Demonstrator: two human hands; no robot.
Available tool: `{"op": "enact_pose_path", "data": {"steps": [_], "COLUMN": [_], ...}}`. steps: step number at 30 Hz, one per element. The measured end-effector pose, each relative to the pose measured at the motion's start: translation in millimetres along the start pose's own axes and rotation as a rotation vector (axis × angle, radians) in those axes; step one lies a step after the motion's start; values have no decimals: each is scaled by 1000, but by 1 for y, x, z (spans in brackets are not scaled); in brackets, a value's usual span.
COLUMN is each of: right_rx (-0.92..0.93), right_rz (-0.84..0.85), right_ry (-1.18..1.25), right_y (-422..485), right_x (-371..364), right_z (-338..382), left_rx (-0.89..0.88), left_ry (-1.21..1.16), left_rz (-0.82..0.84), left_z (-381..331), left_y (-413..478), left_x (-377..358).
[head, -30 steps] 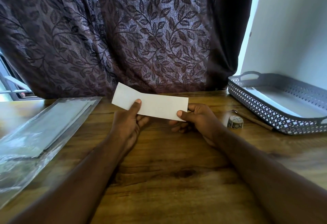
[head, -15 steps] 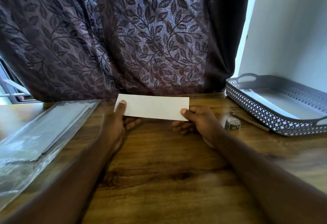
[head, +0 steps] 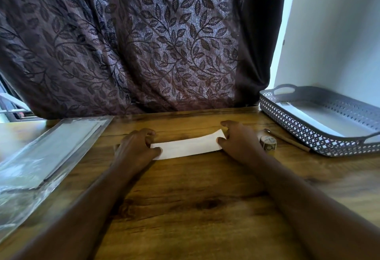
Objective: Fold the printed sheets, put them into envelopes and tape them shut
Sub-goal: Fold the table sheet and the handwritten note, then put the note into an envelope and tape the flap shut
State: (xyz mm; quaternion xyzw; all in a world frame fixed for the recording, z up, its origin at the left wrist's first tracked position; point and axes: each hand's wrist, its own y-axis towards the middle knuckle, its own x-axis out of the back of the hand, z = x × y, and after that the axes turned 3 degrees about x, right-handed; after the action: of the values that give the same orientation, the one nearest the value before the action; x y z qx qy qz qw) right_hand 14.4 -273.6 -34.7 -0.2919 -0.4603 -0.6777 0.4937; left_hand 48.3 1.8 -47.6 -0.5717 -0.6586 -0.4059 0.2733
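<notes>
Left hand (head: 135, 146) grips the left end of the folded sheet (head: 187, 146), fingers curled over the far side and thumb on the near side. Right hand (head: 240, 142) pinches the right end between thumb and fingers. The sheet lies across the middle of the surface (head: 185, 202), closer to the far edge than to the near edge; its right end lifts slightly.

A dark curtain (head: 133, 44) with a leaf pattern hangs behind the far edge. A clear plastic packet (head: 51, 153) holding pale flat sheets lies along the left edge. A grey perforated tray (head: 287, 124) sits at the far right corner with a white sheet (head: 320, 120) inside it. A pencil (head: 287, 139) lies against the tray's near wall. A small tape roll (head: 268, 143) stands between the right hand and the tray, just beside the hand.
</notes>
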Motion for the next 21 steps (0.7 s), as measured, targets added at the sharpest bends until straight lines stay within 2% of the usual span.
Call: {"op": "enact_pose_path", "data": {"steps": [4,8,11,17,21], "right_rx": [33,68,161,373,419], "right_rz": [16,-54,-78,59,105], "right_ry": [-79,-1,25,14,71], "right_y": [-1,-3,-6,-18,-31], "right_x": [-3,-3,-6,-17,-24], "right_z": [0,3,11,41,66], "left_rx": [-19,-148,-236,-251,-267], "left_ry": [-23,4,88,102,116], "left_rz": [4,-83,-98,-101,-60], "left_z": [4,5,4,6,6], "left_y": [1,-1,-1,-10,-27], "left_x": [-2,-5,-11,-8,-4]}}
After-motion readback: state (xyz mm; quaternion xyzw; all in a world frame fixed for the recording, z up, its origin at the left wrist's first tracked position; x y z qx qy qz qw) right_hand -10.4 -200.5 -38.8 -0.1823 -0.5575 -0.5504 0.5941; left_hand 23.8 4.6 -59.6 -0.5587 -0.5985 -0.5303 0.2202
